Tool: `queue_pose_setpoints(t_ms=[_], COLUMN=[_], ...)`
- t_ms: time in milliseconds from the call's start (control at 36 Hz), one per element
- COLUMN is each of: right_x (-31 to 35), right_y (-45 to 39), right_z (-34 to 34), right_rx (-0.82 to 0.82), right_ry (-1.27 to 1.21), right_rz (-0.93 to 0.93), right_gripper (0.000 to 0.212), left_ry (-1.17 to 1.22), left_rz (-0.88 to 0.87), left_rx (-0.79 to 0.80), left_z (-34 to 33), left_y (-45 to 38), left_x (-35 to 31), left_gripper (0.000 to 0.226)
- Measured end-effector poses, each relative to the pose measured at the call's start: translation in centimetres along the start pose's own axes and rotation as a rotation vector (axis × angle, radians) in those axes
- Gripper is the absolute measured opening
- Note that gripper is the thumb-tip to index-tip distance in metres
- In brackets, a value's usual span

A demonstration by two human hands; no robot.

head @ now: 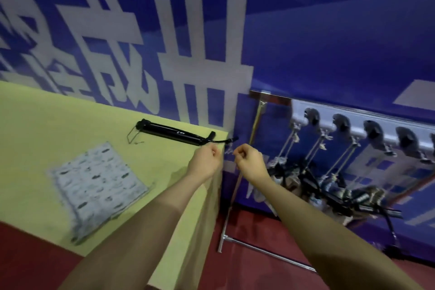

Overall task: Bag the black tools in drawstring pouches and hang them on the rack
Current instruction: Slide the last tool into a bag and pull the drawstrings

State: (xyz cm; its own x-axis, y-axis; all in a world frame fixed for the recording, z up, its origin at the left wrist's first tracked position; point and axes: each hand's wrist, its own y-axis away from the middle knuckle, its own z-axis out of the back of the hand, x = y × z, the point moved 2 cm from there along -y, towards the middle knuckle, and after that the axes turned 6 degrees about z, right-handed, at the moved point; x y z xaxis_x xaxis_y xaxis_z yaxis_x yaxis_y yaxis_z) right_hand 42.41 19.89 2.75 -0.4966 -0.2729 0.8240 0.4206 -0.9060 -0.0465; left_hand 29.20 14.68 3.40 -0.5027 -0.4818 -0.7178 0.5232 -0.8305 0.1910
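Forearms: bare, reaching from the bottom edge up toward mid-frame, nearest the lens.
Wall: blue banner (306, 37) with large pale characters, filling the upper half.
Tabletop (47, 125): yellow-green, at left, carrying one black tool and one flat pouch; right edge dropping to a red floor (247, 266).
Rack (367, 120): pale rail with a row of dark hooks, at right against the banner, on a metal stand (256, 120).
Done, by the look of it: three cords looped over the left hooks, each running down to hung pouches (339, 193) clustered low, black tool ends poking out; exact count of bags hard to tell in the blur.
Left to do, as judged: at least two hooks at the right end bare; one tool unbagged on the tabletop; one pouch unused.
Spare pouch (94, 186): pale, printed with small dark marks, lying flat and seemingly empty near the tabletop's front, well apart from the tool.
Black tool (171, 134): long, slim, glossy tube lying along the tabletop's far edge; thin wire loop at its left end, short flexible neck at its right end overhanging the corner.
Left hand (204, 160): loosely curled, fingertips pressed together as if pinching something fine at the tabletop's corner, just below the tool's neck.
Right hand (249, 160): likewise curled, thumb and forefinger pinched on what seems a thin pale cord (236, 186) trailing downward; too blurred to be sure.
Gap between hands: small, a faint smear there, possibly the same cord.
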Motion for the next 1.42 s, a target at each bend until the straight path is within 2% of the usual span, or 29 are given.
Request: queue_pose_setpoints(t_ms=[167,361,528,667,722,806,861,972,1056,1111,1278,1361,1417], right_x=[3.6,5.3,5.8,5.3,4.8,4.4,4.3,4.6,5.0,5.1,6.1,7.1,8.0], right_y=[-1.6,-1.4,-0.6,-0.6,-0.7,-1.0,-1.3,-2.0,-2.7,-3.2,-4.8,-6.0,-6.8], right_z=[-10.2,-19.4,-25.2,-27.9,-28.3,-28.6,-28.6,-28.5,-28.2,-28.1,-28.4,-28.7,-28.6], right_rx=[0.081,0.254,0.487,0.625,0.620,0.589,0.573,0.530,0.480,0.465,0.360,0.315,0.295], right_ry=[-0.026,-0.008,0.179,0.461,0.509,0.512,0.496,0.348,0.196,0.197,0.206,0.163,0.101], right_rz=[0.011,0.053,0.119,0.217,0.225,0.238,0.243,0.209,0.141,0.165,0.371,0.389,0.393], right_gripper=[0.015,0.018,0.024,0.035,0.035,0.029,0.024,0.017,0.015,0.015,0.016,0.016,0.015], left_ry=[0.006,0.036,0.015,0.014,-0.014,-0.164,-0.297,-0.378,-0.323,-0.311,-0.344,-0.182,-0.063], left_rz=[0.107,0.233,0.294,0.303,0.323,0.304,0.267,0.192,0.157,0.155,0.074,-0.006,-0.020], left_rx=[-0.024,0.021,0.079,0.099,0.159,0.272,0.281,0.232,0.221,0.196,0.003,0.063,0.114], left_z=[7.0,11.4,13.2,12.8,12.1,11.3,11.2,11.3,11.8,12.1,14.0,14.7,15.1], left_y=[-2.2,-2.7,-3.4,-3.9,-4.0,-4.0,-4.0,-4.2,-4.4,-4.5,-4.4,-4.5,-4.9], left_x=[8.4,16.4,21.2,23.0,23.6,24.2,24.6,25.0,24.8,24.8,23.6,23.2,23.2], left_gripper=[0.016,0.019,0.008,0.012,0.009,0.038,0.048,0.038,0.018,0.008,0.016,0.028,0.024])
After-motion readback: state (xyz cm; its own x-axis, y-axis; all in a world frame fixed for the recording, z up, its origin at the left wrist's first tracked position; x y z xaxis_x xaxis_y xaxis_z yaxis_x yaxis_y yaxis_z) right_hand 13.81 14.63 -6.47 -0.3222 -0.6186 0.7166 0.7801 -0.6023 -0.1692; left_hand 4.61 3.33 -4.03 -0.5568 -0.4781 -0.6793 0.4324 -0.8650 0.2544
